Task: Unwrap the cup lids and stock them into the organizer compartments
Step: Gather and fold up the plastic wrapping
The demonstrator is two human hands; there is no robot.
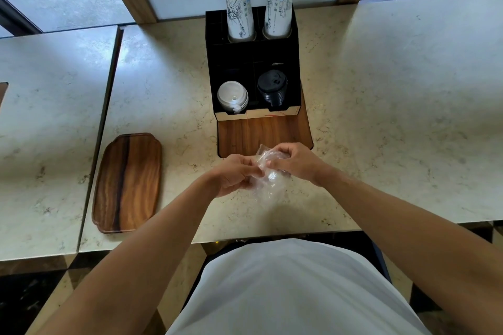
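Both hands grip a clear wrap point(268, 179) between them: left hand point(235, 175) pinches its edge, right hand point(295, 162) clutches its top. Beyond them stands the organizer point(251, 60).

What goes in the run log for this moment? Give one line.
left hand + right hand: crumpling clear wrap | white lids, black lids: stocked in organizer

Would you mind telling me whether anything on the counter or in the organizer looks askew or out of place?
Nothing stands out. The white lids and black lids sit stacked in the organizer's front compartments, both cup stacks stand behind, and the wooden tray lies flat.
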